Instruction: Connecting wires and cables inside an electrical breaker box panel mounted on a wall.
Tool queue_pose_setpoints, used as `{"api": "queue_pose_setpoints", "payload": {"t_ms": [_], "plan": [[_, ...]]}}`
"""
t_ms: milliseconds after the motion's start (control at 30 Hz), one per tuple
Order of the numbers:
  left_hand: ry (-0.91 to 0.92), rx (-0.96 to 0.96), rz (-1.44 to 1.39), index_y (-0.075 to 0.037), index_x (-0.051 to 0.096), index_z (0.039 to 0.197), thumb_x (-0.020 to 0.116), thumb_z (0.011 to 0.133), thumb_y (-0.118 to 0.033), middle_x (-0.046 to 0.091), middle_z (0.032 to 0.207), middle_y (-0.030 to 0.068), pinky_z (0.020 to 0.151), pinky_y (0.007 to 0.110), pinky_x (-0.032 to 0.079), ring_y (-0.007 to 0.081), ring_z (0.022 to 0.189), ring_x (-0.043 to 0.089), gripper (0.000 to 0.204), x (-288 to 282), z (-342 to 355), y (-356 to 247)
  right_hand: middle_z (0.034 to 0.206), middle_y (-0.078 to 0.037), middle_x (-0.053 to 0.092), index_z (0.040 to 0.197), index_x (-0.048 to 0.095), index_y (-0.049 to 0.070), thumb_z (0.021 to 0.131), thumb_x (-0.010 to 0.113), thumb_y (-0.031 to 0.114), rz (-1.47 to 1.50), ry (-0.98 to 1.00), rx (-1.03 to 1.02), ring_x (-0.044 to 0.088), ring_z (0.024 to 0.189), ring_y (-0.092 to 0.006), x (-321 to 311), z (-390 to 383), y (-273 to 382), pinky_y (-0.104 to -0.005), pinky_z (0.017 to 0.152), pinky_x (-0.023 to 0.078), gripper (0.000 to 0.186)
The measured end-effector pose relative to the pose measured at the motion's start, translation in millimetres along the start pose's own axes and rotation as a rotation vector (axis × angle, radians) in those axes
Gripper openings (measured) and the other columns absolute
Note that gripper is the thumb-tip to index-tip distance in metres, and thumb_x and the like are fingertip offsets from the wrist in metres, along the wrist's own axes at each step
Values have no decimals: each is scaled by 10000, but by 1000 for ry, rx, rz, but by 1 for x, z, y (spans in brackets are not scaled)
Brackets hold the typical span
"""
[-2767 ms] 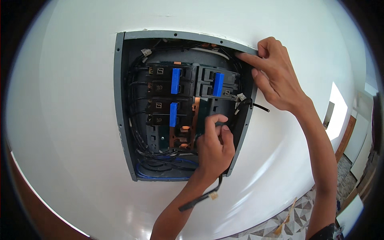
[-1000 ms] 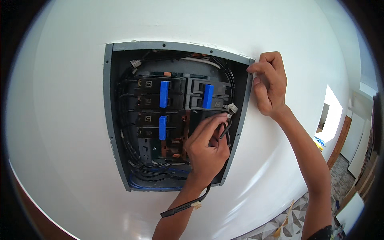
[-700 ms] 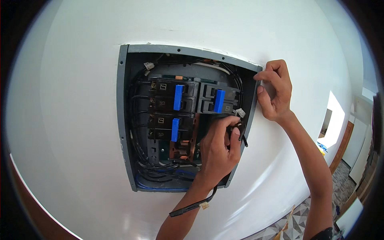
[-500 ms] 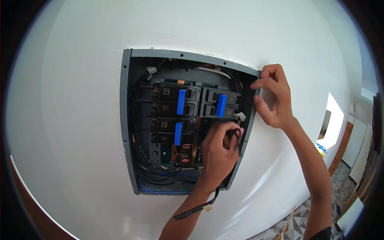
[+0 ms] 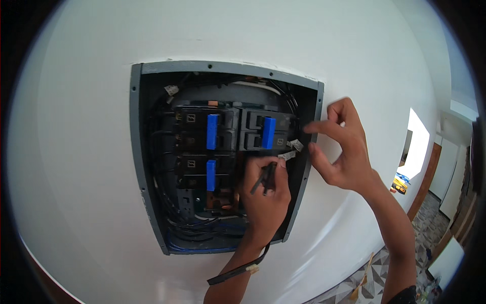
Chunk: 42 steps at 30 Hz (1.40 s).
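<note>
A grey electrical panel box (image 5: 135,121) is set into a white wall. Inside sit black circuit breakers (image 5: 223,126), with blue handle pieces (image 5: 268,133) on them. My left hand (image 5: 266,202), in the lower right of the box, pinches black wires (image 5: 261,178) between thumb and fingers. A white label tag (image 5: 287,155) sticks out just above its fingertips. A black cable (image 5: 230,275) with a yellowish tag hangs across my left wrist. My right hand (image 5: 347,152) is at the box's right edge, holding nothing, with thumb and forefinger apart and the other fingers curled.
Bundled black wires (image 5: 190,230) run along the box's left side and bottom, with blue wires (image 5: 195,249) below. Exposed copper bars (image 5: 223,200) show under the lower breaker. To the far right are a window opening (image 5: 417,144), a wooden door frame (image 5: 425,177) and a patterned tile floor (image 5: 374,278).
The box sits further left in view. My left hand has turned, and wire ends and a white tag now show at its fingers. My right hand is lower along the box edge.
</note>
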<state>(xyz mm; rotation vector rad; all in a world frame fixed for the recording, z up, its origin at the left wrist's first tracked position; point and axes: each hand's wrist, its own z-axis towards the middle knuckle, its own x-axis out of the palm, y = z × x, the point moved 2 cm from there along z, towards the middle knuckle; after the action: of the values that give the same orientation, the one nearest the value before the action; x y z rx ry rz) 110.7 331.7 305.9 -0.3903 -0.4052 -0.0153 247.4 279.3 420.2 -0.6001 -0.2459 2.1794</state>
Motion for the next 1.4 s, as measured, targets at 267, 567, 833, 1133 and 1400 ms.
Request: {"api": "queue_pose_setpoints", "payload": {"t_ms": [267, 567, 833, 1133, 1400], "plan": [[-6, -40, -17, -25, 564, 1037, 686, 978, -99, 635, 790, 14, 559, 174, 432, 34, 658, 585, 155, -2, 1, 1, 973, -103, 384, 942, 716, 22, 673, 677, 92, -104, 138, 29, 427, 953, -262, 2, 5, 5, -347, 827, 389, 281], [-2, -76, -44, -6, 603, 1006, 686, 945, -39, 658, 798, 32, 602, 212, 479, 55, 674, 618, 109, -3, 2, -2, 978, -106, 388, 938, 721, 11, 690, 702, 120, -2, 86, 109, 436, 951, -255, 8, -2, 2, -351, 830, 396, 272], [4, -21, -39, -13, 593, 1000, 699, 938, -36, 646, 780, 28, 572, 191, 455, 39, 661, 594, 125, -3, 3, 0, 958, -80, 364, 859, 714, 14, 690, 760, 105, -126, 68, 156, 437, 930, -224, 16, -4, 9, -317, 807, 403, 197], [-28, -92, -38, -18, 602, 995, 707, 936, -47, 666, 813, 35, 585, 185, 458, 42, 668, 599, 124, -4, 2, -1, 958, -69, 403, 809, 726, 48, 697, 729, 119, 146, 30, 222, 440, 948, -224, 12, -7, 1, -368, 867, 348, 132], [-33, -89, -48, -23, 615, 991, 706, 928, -53, 644, 800, 23, 587, 214, 462, 58, 630, 567, 115, -4, 2, 6, 982, -63, 396, 815, 729, 60, 708, 721, 123, 175, 17, 197, 425, 956, -216, 13, -10, -4, -368, 868, 342, 125]]}}
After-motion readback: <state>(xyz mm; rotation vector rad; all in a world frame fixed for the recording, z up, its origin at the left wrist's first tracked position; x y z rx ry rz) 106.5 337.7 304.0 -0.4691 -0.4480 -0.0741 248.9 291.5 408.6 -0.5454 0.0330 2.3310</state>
